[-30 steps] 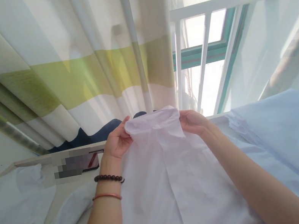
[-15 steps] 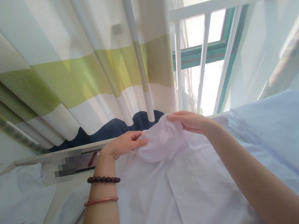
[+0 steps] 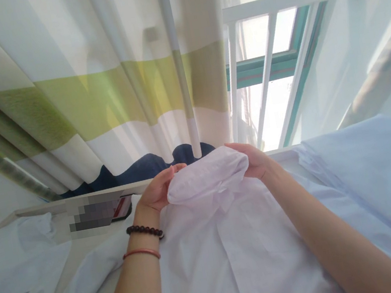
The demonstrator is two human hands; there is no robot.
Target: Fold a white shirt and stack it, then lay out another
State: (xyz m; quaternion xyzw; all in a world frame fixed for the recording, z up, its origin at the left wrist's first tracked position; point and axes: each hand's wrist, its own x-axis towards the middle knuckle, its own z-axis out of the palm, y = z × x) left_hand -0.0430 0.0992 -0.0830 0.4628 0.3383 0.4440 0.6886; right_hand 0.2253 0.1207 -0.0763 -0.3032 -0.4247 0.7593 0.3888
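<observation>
A white shirt (image 3: pixel 200 257) is laid out in front of me, its front placket running down the middle and a sleeve reaching to the left. Its collar (image 3: pixel 206 175) is lifted at the far end and stretched between both hands. At the collar's left end, my left hand (image 3: pixel 156 190) is closed on it, fingers partly behind the cloth. My right hand (image 3: pixel 254 159) grips the opposite end, and its fingertips are hidden behind the fabric. A dark bead bracelet (image 3: pixel 144 231) and a reddish bangle (image 3: pixel 141 253) circle my left wrist.
Folded pale cloth (image 3: pixel 374 175) lies at the right, and another white garment (image 3: pixel 24 272) at the left. A dark, partly blurred flat object (image 3: pixel 121 209) rests near the back edge. Behind hang a striped curtain (image 3: pixel 96 98) and a white railing (image 3: pixel 283 1) before the window.
The bunched collar has been turned and spread into a smooth, wide band. My left hand has shifted its hold to the collar's left end; my right hand has moved round its right end.
</observation>
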